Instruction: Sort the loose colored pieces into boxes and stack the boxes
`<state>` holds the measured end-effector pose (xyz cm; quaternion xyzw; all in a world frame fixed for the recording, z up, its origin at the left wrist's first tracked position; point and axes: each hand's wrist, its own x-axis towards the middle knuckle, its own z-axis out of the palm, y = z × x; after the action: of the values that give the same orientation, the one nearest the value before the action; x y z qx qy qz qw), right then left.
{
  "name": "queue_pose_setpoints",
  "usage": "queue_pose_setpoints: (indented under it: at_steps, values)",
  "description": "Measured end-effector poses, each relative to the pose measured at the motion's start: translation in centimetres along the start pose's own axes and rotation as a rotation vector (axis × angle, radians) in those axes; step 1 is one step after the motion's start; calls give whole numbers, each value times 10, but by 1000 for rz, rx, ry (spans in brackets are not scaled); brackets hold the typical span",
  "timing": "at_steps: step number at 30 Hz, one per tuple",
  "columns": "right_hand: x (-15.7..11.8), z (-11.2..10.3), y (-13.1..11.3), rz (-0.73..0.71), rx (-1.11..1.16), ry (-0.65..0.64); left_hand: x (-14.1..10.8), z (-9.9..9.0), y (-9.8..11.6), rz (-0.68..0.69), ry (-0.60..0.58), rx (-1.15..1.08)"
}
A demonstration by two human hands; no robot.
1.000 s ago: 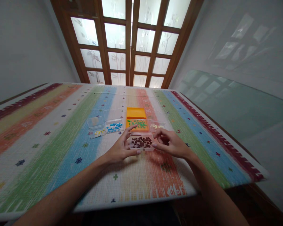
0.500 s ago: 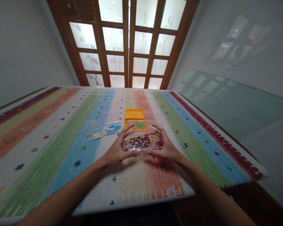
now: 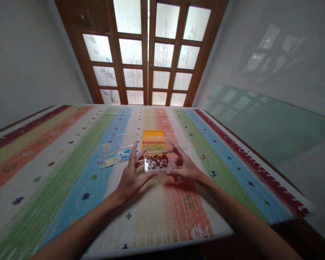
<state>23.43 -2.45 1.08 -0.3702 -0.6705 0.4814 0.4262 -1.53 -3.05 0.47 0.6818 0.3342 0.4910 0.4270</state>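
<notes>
A clear plastic box of small dark brown pieces is held up over the cloth, its transparent lid raised at the back. My right hand grips its right side, thumb at the front edge and fingers bent round the lid. On the left side, my left hand has its thumb at the front edge, while its index finger points up, apart from the box. Behind the box, partly covered by it, lies an orange box with green pieces.
Left of the hands, an open clear box with blue pieces stands beside a smaller one with yellow pieces. Another clear container is partly hidden behind my right hand. A striped cloth covers the table; wooden glazed doors stand beyond.
The fingers of my left hand have straightened and spread from the box's side. The brown-piece box has shifted slightly left, and the camera view has tilted up a little.
</notes>
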Motion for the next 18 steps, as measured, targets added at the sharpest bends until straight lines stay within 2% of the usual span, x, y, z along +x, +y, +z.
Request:
queue_pose_setpoints:
  at_steps: [4, 11, 18]
  values:
    - [-1, 3, 9, 66, 27, -28, 0, -1, -1, -35, 6, 65]
    - [-14, 5, 21, 94, -8, 67, -4, 6, -7, -74, 5, 9]
    - [-18, 6, 18, 91, -13, 94, -9, 7, -8, 4, 23, 51]
